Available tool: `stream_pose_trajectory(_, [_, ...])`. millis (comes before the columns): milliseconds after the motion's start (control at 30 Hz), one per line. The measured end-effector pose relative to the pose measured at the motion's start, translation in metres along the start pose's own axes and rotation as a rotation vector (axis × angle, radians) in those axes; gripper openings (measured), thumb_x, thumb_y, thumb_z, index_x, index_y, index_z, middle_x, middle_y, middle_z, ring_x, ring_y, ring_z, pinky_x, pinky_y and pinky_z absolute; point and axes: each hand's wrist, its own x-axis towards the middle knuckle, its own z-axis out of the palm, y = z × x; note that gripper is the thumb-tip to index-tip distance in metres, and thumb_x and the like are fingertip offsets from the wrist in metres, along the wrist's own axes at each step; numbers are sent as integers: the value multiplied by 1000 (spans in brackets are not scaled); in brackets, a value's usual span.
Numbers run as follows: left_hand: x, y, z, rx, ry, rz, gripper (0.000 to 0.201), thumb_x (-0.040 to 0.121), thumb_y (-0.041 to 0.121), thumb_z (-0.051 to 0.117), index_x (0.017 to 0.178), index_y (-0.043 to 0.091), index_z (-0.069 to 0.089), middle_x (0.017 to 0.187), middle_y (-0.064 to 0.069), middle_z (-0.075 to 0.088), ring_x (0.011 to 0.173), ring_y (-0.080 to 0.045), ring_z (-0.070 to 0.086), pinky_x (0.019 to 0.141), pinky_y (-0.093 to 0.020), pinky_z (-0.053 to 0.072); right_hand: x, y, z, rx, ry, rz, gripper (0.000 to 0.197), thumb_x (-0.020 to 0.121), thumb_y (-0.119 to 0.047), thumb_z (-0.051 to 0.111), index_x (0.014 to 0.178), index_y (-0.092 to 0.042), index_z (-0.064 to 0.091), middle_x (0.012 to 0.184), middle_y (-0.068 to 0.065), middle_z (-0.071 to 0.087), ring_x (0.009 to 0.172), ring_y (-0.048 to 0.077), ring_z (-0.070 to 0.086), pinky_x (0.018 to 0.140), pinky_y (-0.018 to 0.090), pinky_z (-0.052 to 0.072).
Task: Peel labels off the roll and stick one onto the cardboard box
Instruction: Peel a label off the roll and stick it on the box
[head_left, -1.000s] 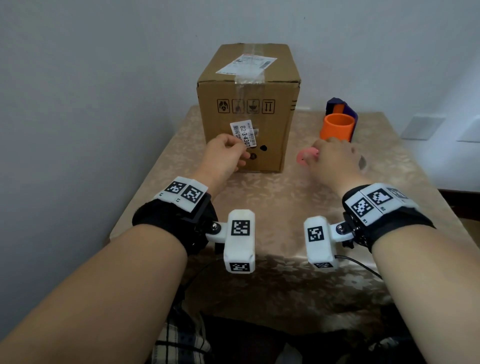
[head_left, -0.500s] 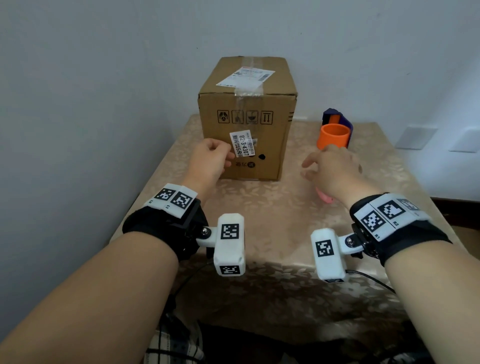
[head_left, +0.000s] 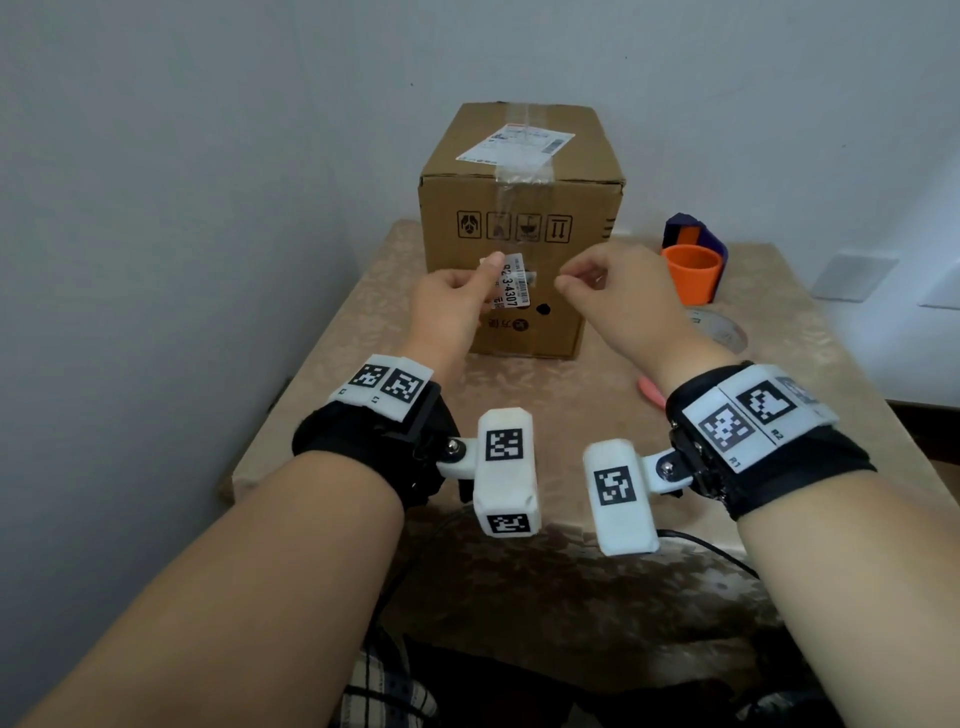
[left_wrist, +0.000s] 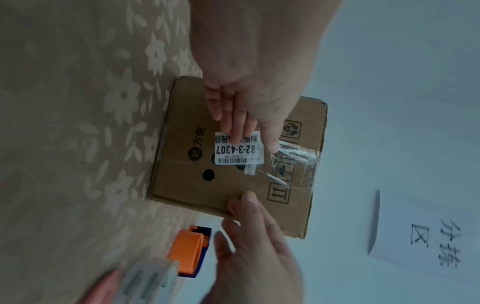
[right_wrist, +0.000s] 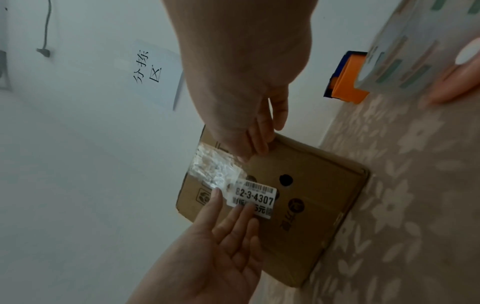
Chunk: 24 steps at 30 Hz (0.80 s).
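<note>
L hand, fingers straight & together, presses label flat on cardboard box front at 12 o'clock, long axis 12–6, print reading toward 6; R hand loosely curled, empty.

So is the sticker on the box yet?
Nearly. One label is off the roll and lies against the front of the cardboard box. The left hand presses it with straight fingers; the right hand hovers nearby, holding nothing visible. To do: smooth it down and let go.
</note>
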Motion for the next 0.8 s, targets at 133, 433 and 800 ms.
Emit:
stream_pose_trajectory(133, [0, 1, 3, -61, -6, -15, 17, 90, 30, 61, 80, 17, 66, 85, 2, 69, 75, -7, 60, 64, -18, 44, 0, 0, 9, -21, 48, -39, 21, 90, -20, 55, 108, -17, 65, 104, 0, 66, 90, 8, 55, 80, 23, 46])
stream_pose_trajectory(433, [4, 1, 0, -93, -43, -9, 13, 90, 23, 61, 79, 17, 64, 94, -11, 72, 94, -29, 68, 87, -45, 55, 26, -14, 4, -425, 126, -350, 51, 94, -21, 43, 144, -23, 32, 153, 7, 31, 143, 29, 24, 118, 47, 13])
stream_pose_trajectory(800, [2, 9, -24, 33, -237, 35, 20, 93, 22, 57, 80, 8, 65, 79, -2, 67, 68, -4, 60, 68, -15, 46, 36, -17, 6, -386, 201, -310, 39, 95, -41, 41, 130, -28, 53, 131, 2, 58, 121, 27, 48, 100, 43, 33])
